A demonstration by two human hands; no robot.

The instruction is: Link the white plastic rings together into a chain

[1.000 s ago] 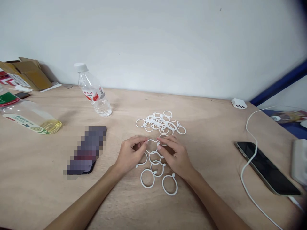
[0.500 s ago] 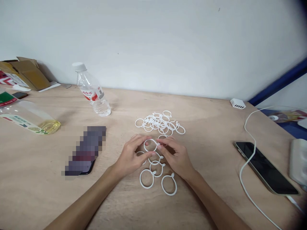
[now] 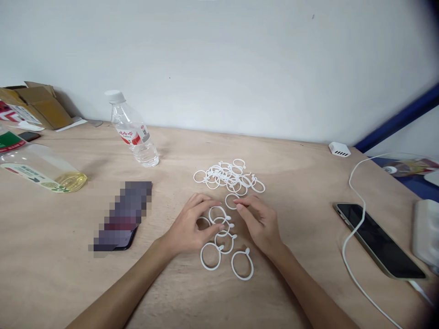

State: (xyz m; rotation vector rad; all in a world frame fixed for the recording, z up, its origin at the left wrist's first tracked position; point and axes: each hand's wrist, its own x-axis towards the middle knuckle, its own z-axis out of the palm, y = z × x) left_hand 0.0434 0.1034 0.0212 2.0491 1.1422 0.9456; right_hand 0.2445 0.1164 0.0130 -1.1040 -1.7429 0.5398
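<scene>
Several white curtain rings with small eyelets lie on the wooden table between my hands. My left hand [image 3: 192,224] is open, thumb and fingers apart on either side of one curtain ring [image 3: 210,214], which rests over another. Part of a further ring [image 3: 203,222] shows under that palm. My right hand [image 3: 260,223] pinches the right edge of a curtain ring [image 3: 226,201] farther up; its eyelet is hidden by the fingertips. Nearer me lie two separate rings, a left one [image 3: 201,261] and a right one [image 3: 252,269].
Beyond my hands is a heap of curtain rings [image 3: 224,173]. A water bottle [image 3: 133,135], an oil bottle [image 3: 41,167] and a blurred-out phone [image 3: 123,217] are to the left. On the right, a white cable [image 3: 347,242] crosses another phone [image 3: 380,240]. A cardboard box [image 3: 48,107] stands far left.
The ring that was held up between both hands now lies on the rings below, released. My left fingers have spread, and my right hand has shifted right to pinch another ring.
</scene>
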